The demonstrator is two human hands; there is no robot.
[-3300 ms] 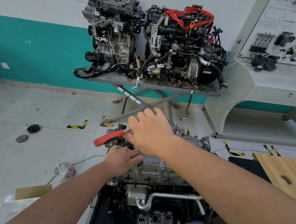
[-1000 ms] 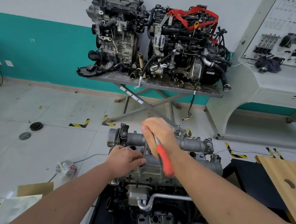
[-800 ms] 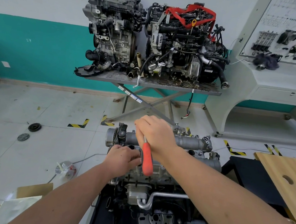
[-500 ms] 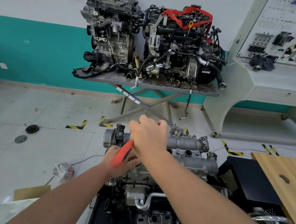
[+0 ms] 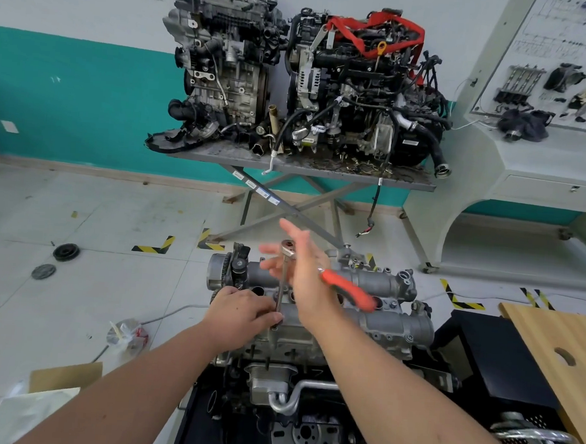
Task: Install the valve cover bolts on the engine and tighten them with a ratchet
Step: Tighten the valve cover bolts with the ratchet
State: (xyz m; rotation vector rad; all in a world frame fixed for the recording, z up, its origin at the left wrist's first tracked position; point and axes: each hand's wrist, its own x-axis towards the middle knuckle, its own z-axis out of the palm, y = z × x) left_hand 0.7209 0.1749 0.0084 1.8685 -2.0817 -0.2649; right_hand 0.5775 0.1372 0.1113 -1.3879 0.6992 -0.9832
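Now ratchet (image 5: 344,286) handle points right; extension upright; right hand (image 5: 302,270) fingers spread; left hand (image 5: 245,313) pinching extension base.

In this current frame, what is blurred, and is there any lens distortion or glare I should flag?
Head view: the right hand and the ratchet's red handle are smeared by motion; the left hand and the engine stay sharp. Wide-angle bending bows the cabinet at the right edge. Lighting is even, with no strong glare.
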